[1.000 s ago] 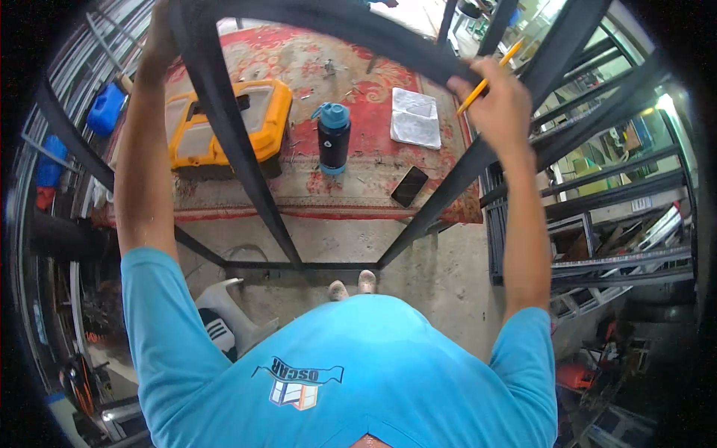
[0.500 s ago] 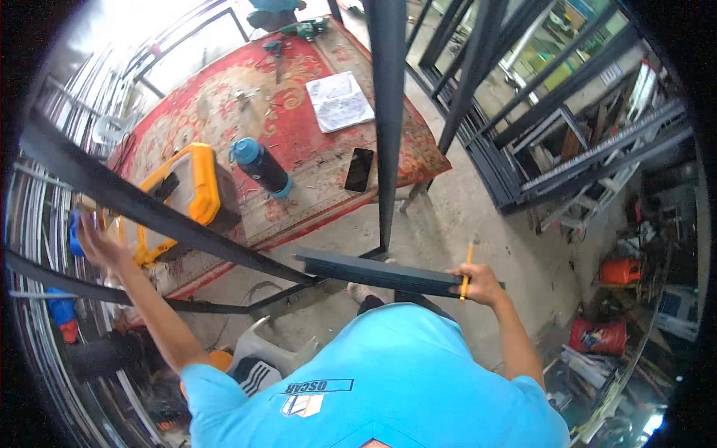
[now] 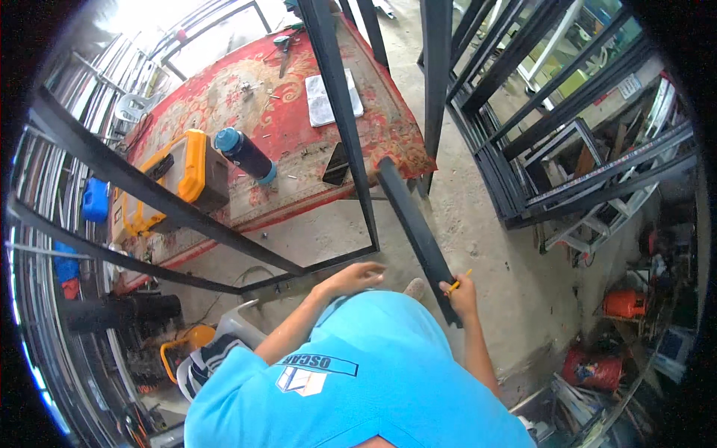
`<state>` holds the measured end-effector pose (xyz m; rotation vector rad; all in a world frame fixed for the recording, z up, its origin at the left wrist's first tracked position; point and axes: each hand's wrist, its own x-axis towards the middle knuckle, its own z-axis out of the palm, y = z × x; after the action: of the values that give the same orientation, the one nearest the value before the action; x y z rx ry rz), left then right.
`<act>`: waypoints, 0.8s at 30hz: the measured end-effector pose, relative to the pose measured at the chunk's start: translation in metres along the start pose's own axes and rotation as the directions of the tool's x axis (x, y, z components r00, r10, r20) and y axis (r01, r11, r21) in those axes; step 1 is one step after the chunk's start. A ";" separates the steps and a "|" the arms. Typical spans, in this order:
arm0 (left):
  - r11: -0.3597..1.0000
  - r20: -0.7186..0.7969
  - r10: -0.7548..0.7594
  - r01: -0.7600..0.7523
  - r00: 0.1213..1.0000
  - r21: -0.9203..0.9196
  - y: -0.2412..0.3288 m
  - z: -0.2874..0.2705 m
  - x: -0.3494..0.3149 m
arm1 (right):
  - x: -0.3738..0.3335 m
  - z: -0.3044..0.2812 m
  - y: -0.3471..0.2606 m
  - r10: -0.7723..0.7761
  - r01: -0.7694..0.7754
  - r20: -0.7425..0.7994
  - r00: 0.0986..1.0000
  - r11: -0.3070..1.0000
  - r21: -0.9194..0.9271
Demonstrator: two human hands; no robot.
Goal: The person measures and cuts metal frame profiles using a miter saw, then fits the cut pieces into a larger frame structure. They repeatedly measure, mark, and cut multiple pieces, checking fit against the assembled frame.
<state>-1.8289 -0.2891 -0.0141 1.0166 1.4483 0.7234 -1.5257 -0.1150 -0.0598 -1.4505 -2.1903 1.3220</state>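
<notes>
Left hand: the left hand [image 3: 357, 275] lies palm down on the lower bar of the black metal frame [image 3: 345, 119], fingers stretched out and close together, touching the bar near its corner.
Right hand: the right hand [image 3: 461, 290] is closed around a yellow pencil [image 3: 458, 279], pinched between thumb and fingers, and rests against the short black steel tube [image 3: 418, 231].
Steel tube: it slants from the table's edge down toward the person, just right of the frame's corner, its near end by the right hand.
Frame: it stands upright between the person and the table, its long bars running off up and to the left.
Table: a red patterned cloth [image 3: 261, 97] covers it; on it lie a yellow tool case [image 3: 183, 179], a dark blue bottle [image 3: 245, 154] on its side, a black phone [image 3: 336, 164] and a white notepad [image 3: 323, 98].
Floor: bare concrete [image 3: 485, 224], with more black frames [image 3: 567, 127] stacked at the right.
</notes>
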 end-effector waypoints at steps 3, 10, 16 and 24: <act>0.990 -0.072 -0.040 0.030 0.997 -0.134 0.022 0.028 0.052 | 0.024 -0.009 -0.059 0.017 -0.039 0.134 0.991 0.986 0.160; 0.815 -0.317 -0.299 0.068 0.900 -0.576 0.098 0.063 0.149 | 0.059 -0.026 -0.076 -0.347 0.329 -0.003 0.938 0.893 -0.305; 0.756 -0.649 -0.430 -0.142 0.627 -0.639 0.044 0.061 0.236 | 0.070 -0.038 -0.057 -0.434 0.435 0.037 0.900 0.898 -0.056; 0.913 -0.912 -0.158 -0.296 0.379 -0.282 0.045 -0.063 0.290 | 0.042 -0.046 0.000 0.006 0.010 0.169 0.986 0.995 -0.096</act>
<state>-1.8703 -0.0032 -0.0942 0.2422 2.0641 1.7958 -1.5200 -0.0548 -0.0452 -1.4162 -2.3917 1.4043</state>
